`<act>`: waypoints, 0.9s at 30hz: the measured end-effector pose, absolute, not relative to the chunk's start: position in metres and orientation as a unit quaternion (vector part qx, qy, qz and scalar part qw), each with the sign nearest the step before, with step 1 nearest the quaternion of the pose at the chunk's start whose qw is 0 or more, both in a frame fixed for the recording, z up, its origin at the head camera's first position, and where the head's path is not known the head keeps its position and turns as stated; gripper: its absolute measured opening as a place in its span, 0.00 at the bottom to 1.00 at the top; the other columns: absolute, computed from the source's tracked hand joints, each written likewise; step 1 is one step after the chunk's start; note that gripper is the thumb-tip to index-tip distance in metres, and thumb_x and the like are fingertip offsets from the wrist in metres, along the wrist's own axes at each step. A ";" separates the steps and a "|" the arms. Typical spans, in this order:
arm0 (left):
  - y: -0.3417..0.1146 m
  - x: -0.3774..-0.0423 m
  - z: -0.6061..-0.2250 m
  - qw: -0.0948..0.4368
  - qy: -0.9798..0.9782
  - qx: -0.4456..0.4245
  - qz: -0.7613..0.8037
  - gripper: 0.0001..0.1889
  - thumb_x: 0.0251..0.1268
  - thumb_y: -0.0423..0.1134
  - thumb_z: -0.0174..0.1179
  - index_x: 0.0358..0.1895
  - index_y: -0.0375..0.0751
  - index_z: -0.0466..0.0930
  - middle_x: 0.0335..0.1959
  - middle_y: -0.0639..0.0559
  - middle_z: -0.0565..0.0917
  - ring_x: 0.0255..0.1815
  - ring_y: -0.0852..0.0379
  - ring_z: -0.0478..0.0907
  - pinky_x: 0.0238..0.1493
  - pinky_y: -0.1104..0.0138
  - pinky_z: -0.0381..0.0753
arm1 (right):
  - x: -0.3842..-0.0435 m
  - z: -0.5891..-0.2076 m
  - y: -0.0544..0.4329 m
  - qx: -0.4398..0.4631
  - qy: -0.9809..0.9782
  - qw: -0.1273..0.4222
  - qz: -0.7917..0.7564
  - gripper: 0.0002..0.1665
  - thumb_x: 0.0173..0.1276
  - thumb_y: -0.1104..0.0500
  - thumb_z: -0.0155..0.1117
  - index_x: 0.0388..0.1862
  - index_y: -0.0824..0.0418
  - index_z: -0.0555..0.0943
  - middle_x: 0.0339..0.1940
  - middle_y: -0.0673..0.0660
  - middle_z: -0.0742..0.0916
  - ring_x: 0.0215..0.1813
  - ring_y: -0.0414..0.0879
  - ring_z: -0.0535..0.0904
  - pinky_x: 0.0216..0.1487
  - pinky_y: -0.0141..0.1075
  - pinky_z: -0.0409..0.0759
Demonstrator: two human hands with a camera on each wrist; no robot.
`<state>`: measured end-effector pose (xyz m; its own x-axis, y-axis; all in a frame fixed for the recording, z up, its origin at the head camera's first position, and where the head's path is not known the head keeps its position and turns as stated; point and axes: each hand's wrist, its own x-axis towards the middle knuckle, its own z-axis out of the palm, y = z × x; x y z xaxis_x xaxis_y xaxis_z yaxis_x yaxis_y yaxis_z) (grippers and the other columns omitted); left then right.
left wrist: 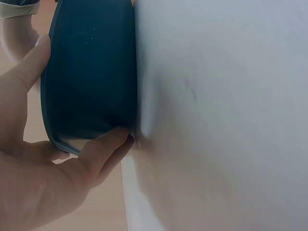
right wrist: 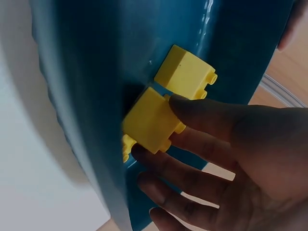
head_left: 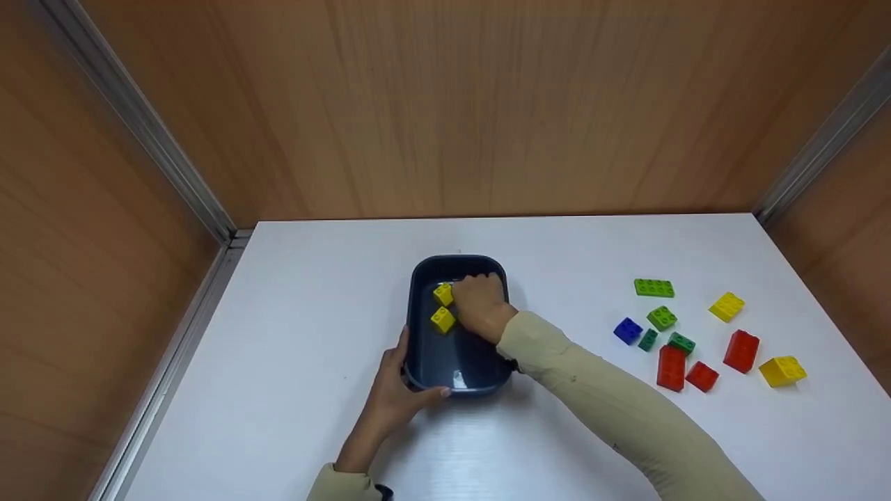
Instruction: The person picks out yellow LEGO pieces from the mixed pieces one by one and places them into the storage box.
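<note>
A dark blue tray (head_left: 456, 365) with rounded corners stands on the white table. My left hand (head_left: 395, 393) holds it at the near left corner, thumb on the front rim and fingers along the left side. Inside the tray reaches my right hand (head_left: 480, 303). In the right wrist view, its thumb and fingers pinch a yellow building brick (right wrist: 150, 120). Close by lies another yellow brick (right wrist: 183, 74), and a third yellow brick (right wrist: 127, 146) shows partly behind the held one. The head view shows two yellow bricks, a far one (head_left: 443, 293) and a nearer one (head_left: 443, 320).
Right of the tray lie loose bricks: a long green one (head_left: 654, 288), a blue one (head_left: 628, 330), several smaller green ones, red ones (head_left: 671, 367) and two yellow ones (head_left: 783, 371). Wooden panels (head_left: 487, 104) enclose the table at the back and sides.
</note>
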<state>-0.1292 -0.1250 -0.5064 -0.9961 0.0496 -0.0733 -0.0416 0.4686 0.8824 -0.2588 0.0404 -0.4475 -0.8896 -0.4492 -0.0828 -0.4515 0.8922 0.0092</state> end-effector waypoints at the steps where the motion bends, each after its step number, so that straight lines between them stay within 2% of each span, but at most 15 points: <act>1: -0.125 -0.129 -0.506 0.045 0.856 0.003 0.515 0.66 0.51 0.42 0.85 0.87 0.37 0.44 0.71 0.30 0.69 0.72 0.35 0.70 0.76 0.42 0.69 | -0.259 -0.448 0.040 -0.231 0.972 0.040 0.016 0.12 0.75 0.59 0.68 0.49 0.67 0.87 0.45 0.65 0.90 0.47 0.60 0.87 0.52 0.52 0.84; 8: -0.125 -0.128 -0.506 0.042 0.859 0.005 0.509 0.66 0.52 0.42 0.84 0.87 0.38 0.44 0.71 0.30 0.69 0.72 0.35 0.70 0.76 0.42 0.69 | -0.257 -0.449 0.037 -0.227 0.971 0.067 0.041 0.12 0.75 0.60 0.68 0.53 0.64 0.87 0.49 0.63 0.90 0.50 0.59 0.87 0.56 0.52 0.83; 15: -0.126 -0.129 -0.507 0.044 0.856 0.006 0.515 0.66 0.52 0.42 0.85 0.87 0.38 0.44 0.71 0.30 0.69 0.71 0.36 0.70 0.75 0.42 0.70 | -0.254 -0.449 0.033 -0.221 0.972 0.072 0.044 0.10 0.70 0.60 0.72 0.47 0.65 0.88 0.44 0.63 0.91 0.47 0.57 0.87 0.53 0.51 0.85; 21: -0.126 -0.129 -0.509 0.046 0.849 0.013 0.527 0.66 0.52 0.41 0.84 0.87 0.35 0.44 0.70 0.29 0.69 0.71 0.35 0.71 0.75 0.42 0.70 | -0.254 -0.444 0.032 -0.214 0.971 0.093 0.045 0.19 0.65 0.55 0.79 0.49 0.65 0.87 0.45 0.62 0.91 0.48 0.56 0.88 0.53 0.51 0.87; 27: -0.126 -0.128 -0.507 0.044 0.848 0.015 0.529 0.65 0.53 0.41 0.84 0.87 0.36 0.44 0.69 0.30 0.69 0.71 0.35 0.71 0.75 0.41 0.70 | -0.260 -0.436 0.035 -0.210 0.970 0.121 0.009 0.24 0.63 0.57 0.81 0.54 0.66 0.86 0.48 0.63 0.89 0.49 0.57 0.86 0.55 0.51 0.86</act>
